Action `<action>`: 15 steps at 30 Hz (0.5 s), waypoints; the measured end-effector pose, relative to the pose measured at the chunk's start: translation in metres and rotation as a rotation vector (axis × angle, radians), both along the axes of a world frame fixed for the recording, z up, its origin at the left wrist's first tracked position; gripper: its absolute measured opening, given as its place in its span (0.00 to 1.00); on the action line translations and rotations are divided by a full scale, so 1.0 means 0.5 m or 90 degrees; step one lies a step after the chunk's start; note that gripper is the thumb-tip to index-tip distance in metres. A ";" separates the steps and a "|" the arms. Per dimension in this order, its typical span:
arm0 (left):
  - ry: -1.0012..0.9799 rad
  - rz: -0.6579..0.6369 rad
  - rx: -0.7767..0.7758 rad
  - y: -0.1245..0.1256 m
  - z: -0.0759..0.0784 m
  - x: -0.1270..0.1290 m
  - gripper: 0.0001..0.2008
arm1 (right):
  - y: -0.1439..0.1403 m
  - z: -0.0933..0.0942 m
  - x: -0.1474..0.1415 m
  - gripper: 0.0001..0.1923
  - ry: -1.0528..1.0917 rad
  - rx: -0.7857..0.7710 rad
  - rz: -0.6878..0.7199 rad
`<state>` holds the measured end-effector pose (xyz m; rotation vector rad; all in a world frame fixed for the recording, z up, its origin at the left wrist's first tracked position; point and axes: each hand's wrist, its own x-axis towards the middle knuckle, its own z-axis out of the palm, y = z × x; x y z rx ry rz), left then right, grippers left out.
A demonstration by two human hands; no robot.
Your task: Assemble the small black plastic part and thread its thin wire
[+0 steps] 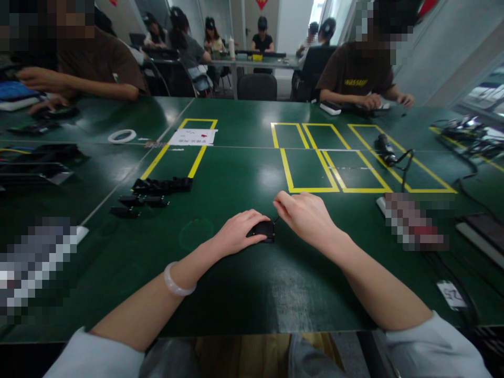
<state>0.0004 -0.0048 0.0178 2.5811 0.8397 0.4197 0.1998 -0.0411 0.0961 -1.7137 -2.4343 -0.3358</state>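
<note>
Flat on the green table [236, 294] lies a small black rectangular part [266, 231]. Around its left side my left hand [238, 231] is closed, thumb along the near edge and fingers along the far edge. My right hand [303, 212] is just to the right, its fingertips pinched together. From that pinch a thin dark piece [276, 219], possibly a small tool or a wire, slants down to the part's right corner; its kind is too small to make out. Left of my hands lie several similar black parts [144, 200] and a longer black row of them [162, 185].
Yellow tape outlines [313, 190] mark the table. A tape roll [122, 136] and a paper sheet [192, 137] lie back left. On the right are a black cylindrical device [386, 149], a blurred phone-like object [413, 220] and cables [472, 136]. Two people sit across, more behind.
</note>
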 end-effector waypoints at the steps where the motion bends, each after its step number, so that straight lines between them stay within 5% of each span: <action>1: 0.001 0.000 0.001 0.000 0.000 0.000 0.18 | 0.000 -0.001 -0.001 0.15 0.006 0.007 0.000; 15: -0.004 0.001 0.004 -0.001 0.000 -0.001 0.18 | 0.000 0.001 -0.002 0.15 0.008 -0.003 0.004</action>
